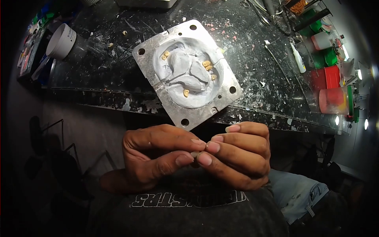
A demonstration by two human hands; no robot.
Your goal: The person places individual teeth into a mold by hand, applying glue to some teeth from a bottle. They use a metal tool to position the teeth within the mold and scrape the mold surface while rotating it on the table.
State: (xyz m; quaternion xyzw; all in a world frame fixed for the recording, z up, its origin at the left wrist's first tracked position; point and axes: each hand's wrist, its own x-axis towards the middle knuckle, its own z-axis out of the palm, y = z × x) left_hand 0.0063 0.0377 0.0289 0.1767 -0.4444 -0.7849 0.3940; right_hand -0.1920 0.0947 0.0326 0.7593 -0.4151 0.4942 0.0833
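I pinch a small piece (194,153) between left hand (158,156) and right hand (241,155).
Next, I judge: steady placing into flask (187,73) at bench (256,79) edge.

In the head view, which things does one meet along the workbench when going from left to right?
White tub → metal mould filled with grey plaster → small white nozzle bottle → jar of red material.
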